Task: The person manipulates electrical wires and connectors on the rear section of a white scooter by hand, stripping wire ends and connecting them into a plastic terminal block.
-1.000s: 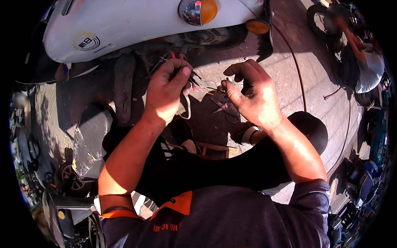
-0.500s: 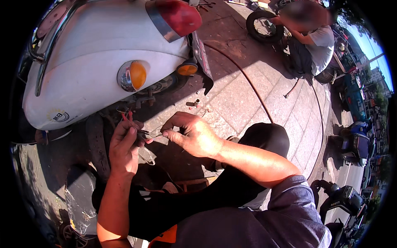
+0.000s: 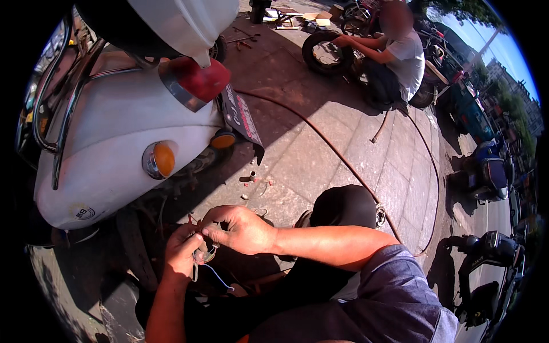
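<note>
My left hand [image 3: 182,251] is closed around a small bundle of thin wires [image 3: 198,268], its thumb and fingers pinched together. My right hand [image 3: 243,230] meets it from the right, thumb and forefinger pinching at the same wires. The exact spot between the fingertips is hidden. A pale blue wire [image 3: 218,277] hangs from the bundle toward my lap. Just beyond my hands stands the rear of a white scooter [image 3: 108,128], with a red tail light [image 3: 207,82] and an orange turn signal [image 3: 163,159].
A brown hose [image 3: 326,137] runs across the paving to beside my knee. Small metal parts [image 3: 252,177] lie beyond my hands. Farther off, a crouching person [image 3: 403,63] holds a tyre [image 3: 327,52]. Parked scooters [image 3: 490,171] line the right side.
My right hand has closed in on my left; the wires between them no longer stretch across a gap. The blue wire now shows. The view has shifted, taking in more of the far ground.
</note>
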Motion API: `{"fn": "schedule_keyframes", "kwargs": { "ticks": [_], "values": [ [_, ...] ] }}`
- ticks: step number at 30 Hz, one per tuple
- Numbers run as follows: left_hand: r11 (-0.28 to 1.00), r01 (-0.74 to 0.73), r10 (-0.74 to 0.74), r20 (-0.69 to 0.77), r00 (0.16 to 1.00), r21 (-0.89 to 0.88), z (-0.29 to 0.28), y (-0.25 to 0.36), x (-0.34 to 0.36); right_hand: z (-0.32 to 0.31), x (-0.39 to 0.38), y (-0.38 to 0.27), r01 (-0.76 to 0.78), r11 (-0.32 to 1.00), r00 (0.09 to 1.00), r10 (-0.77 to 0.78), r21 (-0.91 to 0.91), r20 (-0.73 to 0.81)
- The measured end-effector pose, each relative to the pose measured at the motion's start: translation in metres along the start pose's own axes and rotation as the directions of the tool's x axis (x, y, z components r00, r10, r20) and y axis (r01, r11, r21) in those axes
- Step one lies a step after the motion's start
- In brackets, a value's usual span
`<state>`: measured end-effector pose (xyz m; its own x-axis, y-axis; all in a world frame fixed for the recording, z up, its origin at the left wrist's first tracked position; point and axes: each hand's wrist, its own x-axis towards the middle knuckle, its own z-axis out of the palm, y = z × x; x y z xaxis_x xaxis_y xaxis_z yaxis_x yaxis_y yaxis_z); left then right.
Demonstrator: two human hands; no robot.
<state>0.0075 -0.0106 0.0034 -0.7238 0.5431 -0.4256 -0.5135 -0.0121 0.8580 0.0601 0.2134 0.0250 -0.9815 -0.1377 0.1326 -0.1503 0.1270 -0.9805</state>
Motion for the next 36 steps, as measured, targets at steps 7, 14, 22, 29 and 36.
{"fn": "schedule_keyframes", "kwargs": {
  "ticks": [7,14,22,29,36],
  "values": [
    [0.992,-0.004,0.000,0.034,0.999,0.124,0.016,0.002,-0.003,-0.010,0.009,-0.011,0.009,1.000,0.998,-0.009,-0.006,-0.063],
    [0.989,-0.075,0.085,-0.077,0.993,0.124,0.010,-0.012,0.005,-0.018,-0.002,-0.005,0.033,0.976,0.999,-0.025,-0.214,0.038],
    [0.998,-0.062,0.057,-0.158,0.986,-0.028,0.021,-0.007,0.007,-0.005,-0.003,0.014,-0.044,0.969,0.998,0.031,-0.242,-0.060],
    [0.989,-0.090,0.073,-0.141,0.987,-0.121,0.008,-0.010,0.009,0.010,0.008,0.017,-0.077,0.971,0.995,0.061,-0.224,-0.077],
    [0.988,-0.012,0.015,0.018,1.000,-0.156,0.003,0.007,-0.001,0.015,0.000,0.005,-0.223,0.972,0.973,0.226,0.071,-0.054]
  ]
}}
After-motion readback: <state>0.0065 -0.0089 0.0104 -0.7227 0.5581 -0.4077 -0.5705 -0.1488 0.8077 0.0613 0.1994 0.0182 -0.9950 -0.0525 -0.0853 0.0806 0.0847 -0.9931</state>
